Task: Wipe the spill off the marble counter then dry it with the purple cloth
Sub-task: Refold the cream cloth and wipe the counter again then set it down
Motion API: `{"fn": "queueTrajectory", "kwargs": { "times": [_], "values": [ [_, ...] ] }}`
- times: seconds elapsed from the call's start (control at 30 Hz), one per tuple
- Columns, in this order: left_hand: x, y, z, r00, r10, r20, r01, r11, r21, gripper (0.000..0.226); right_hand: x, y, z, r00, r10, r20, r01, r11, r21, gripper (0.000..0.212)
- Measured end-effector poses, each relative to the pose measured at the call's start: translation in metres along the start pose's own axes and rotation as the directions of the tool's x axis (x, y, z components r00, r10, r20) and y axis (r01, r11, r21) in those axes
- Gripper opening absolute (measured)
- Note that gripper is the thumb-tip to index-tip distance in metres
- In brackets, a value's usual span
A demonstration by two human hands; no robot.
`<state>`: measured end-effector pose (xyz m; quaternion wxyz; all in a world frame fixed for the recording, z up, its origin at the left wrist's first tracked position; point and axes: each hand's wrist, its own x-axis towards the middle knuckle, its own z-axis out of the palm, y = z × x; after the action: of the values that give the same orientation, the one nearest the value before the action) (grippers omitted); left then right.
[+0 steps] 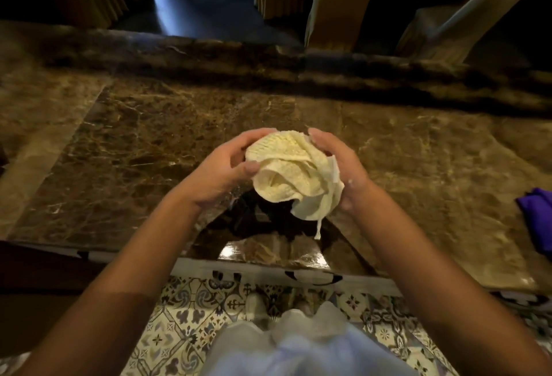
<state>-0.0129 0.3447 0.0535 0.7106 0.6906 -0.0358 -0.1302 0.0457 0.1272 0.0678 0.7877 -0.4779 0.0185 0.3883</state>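
Marble surface (149, 136): brown, veined, glossy near the front edge.
Yellow cloth (294, 174): bunched into a ball, held above the surface between both hands, one corner dangling.
Left hand (222, 166): grip closed around the cloth's left side.
Right hand (340, 166): grip closed around the cloth's right side.
Purple cloth (537, 217): lying on the surface at the far right, well apart from the hands.
Floor (179, 316): patterned tiles.

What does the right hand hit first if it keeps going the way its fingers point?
The right hand is cupped inward, fingers curling left, so it meets the cream cloth it already grips; beyond that, the left hand. The purple cloth lies off to its other side.
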Motion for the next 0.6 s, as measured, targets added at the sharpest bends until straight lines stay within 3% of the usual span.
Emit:
{"fn": "queueTrajectory", "kwargs": {
  "times": [0.07,0.13,0.2,0.27,0.33,0.4,0.47,0.6],
  "values": [
    [0.002,-0.002,0.014,0.999,-0.035,-0.013,0.035,0.999,-0.020,0.076,-0.015,-0.002,-0.016,0.998,0.026,0.062,-0.032,0.995,0.099,0.054],
    [0.006,-0.002,0.026,0.995,-0.055,-0.086,0.058,0.998,0.034,0.048,-0.030,0.001,-0.035,0.997,0.034,0.068,-0.041,0.992,0.117,0.056],
    [0.009,0.001,0.036,0.990,-0.048,-0.129,0.057,0.996,0.064,0.022,-0.046,0.003,-0.052,0.992,0.032,0.125,-0.038,0.998,0.043,0.047],
    [0.009,0.006,0.048,0.991,-0.035,-0.131,0.040,0.998,0.041,0.011,-0.058,0.006,-0.071,0.984,0.071,0.166,-0.041,0.983,-0.179,0.054],
    [0.009,0.011,0.062,0.988,-0.010,-0.153,0.013,1.000,0.016,0.009,-0.067,0.004,-0.087,0.985,0.084,0.149,0.000,0.870,-0.494,0.068],
    [0.010,0.016,0.077,0.983,0.006,-0.186,-0.004,1.000,0.013,0.010,-0.075,-0.001,-0.089,0.968,0.097,0.233,0.091,0.728,-0.680,0.063],
    [0.012,0.019,0.091,0.969,-0.011,-0.245,0.014,1.000,0.011,0.013,-0.080,-0.002,-0.091,0.977,0.040,0.209,0.144,0.598,-0.788,0.061],
    [0.014,0.016,0.108,0.932,-0.072,-0.356,0.072,0.997,-0.012,0.023,-0.082,0.007,-0.099,0.963,-0.251,0.100,0.194,0.386,-0.902,0.030]
  ]
}}
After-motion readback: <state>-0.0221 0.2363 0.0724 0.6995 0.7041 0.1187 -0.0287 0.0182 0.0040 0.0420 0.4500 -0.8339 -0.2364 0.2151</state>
